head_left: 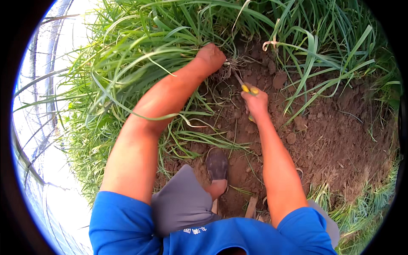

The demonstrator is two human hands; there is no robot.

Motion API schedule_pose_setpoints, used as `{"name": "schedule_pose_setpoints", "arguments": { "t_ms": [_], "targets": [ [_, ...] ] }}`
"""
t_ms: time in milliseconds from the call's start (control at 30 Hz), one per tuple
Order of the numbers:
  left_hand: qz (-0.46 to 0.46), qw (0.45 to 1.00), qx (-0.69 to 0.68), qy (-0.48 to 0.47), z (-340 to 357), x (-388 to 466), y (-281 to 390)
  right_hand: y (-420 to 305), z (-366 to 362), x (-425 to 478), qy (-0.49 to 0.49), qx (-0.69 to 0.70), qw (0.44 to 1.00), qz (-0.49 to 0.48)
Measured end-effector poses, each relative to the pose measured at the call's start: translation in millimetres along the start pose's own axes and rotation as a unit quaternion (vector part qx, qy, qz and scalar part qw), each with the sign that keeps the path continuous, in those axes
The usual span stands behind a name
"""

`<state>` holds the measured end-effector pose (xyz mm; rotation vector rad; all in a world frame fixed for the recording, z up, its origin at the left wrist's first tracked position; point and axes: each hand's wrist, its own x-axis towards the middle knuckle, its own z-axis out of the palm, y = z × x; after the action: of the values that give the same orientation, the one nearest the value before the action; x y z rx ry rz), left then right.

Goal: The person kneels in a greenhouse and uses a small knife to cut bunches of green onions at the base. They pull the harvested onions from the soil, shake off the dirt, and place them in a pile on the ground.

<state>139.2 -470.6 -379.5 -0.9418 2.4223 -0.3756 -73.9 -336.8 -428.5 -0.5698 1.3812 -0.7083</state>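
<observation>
My left hand (211, 58) is closed around the base of a bunch of long green leafy plants (165, 59), whose leaves trail out to the left. Pale stringy roots (232, 67) stick out past my fist on the right. My right hand (256, 100) grips the yellow and green handle of a small metal-bladed tool (240, 82); its kind cannot be told. The tool points up and left at the roots, just above brown soil, and its tip is hard to make out.
Bare crumbly soil (338, 143) lies to the right. More leafy plants (331, 28) stand along the top. Cut or loose leaves (204, 140) lie near my shoe (217, 164). Wooden pieces (251, 207) show between my legs, and translucent sheeting (47, 127) is at the left.
</observation>
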Motion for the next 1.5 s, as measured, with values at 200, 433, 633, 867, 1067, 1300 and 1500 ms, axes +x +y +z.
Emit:
{"name": "schedule_pose_setpoints", "arguments": {
  "t_ms": [200,433,633,867,1067,1300,1500],
  "targets": [
    [0.075,0.991,-0.009,-0.108,-17,-96,-29,-57,-19,-66,0.021,-0.319,0.945,-0.072],
    [0.072,0.997,-0.029,-0.011,-37,-80,-50,-100,-7,-81,0.059,-0.448,0.88,-0.147],
    [0.012,0.997,-0.069,-0.041,-37,-38,-20,-110,19,-71,0.068,-0.492,0.842,-0.212],
    [0.005,0.997,-0.051,0.06,-14,-5,-16,-121,30,-62,0.082,-0.519,0.825,-0.208],
    [-0.031,0.998,0.018,0.052,24,-28,-66,-121,17,-52,0.079,-0.514,0.832,-0.193],
    [-0.069,0.997,0.027,-0.032,-2,0,-28,-136,48,-28,0.04,-0.546,0.809,-0.213],
    [-0.069,0.992,0.041,-0.1,-2,9,-35,-117,74,11,0.04,-0.557,0.802,-0.214]
  ]
}}
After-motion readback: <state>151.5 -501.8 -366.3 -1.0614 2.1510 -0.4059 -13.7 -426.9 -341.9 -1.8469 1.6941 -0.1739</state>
